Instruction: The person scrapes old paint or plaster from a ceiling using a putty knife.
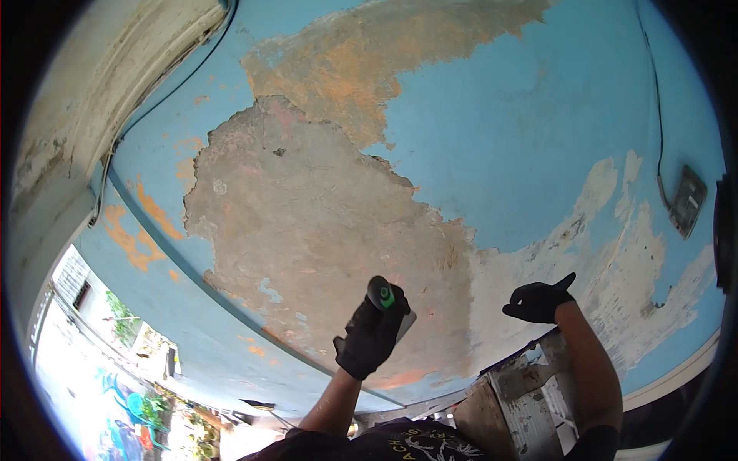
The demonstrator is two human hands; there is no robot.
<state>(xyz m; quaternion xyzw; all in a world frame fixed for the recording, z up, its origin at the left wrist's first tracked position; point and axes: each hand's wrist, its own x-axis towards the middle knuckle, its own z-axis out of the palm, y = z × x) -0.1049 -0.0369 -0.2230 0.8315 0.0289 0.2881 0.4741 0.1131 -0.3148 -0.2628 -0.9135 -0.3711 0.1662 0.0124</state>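
Observation:
My left hand (367, 338), in a black glove, is closed around a scraper (381, 293) with a black and green handle. The handle's end points toward me, and part of its flat metal blade (407, 326) shows beside my fingers. Behind it is the wall's bare grey-brown plaster (323, 223), where the blue paint has come off. My right hand (540, 303), also gloved in black, is empty before a whitish worn patch (500, 284) of the wall. Its thumb sticks out, away from the loosely bent fingers.
Blue paint (492, 138) with ragged edges surrounds the bare area. A worn wooden stand (530, 396) is below my right arm. On the right, a cable (659, 131) runs down to a dark wall box (688, 201). A beam (115, 77) borders the upper left; plants (154, 407) appear outside, lower left.

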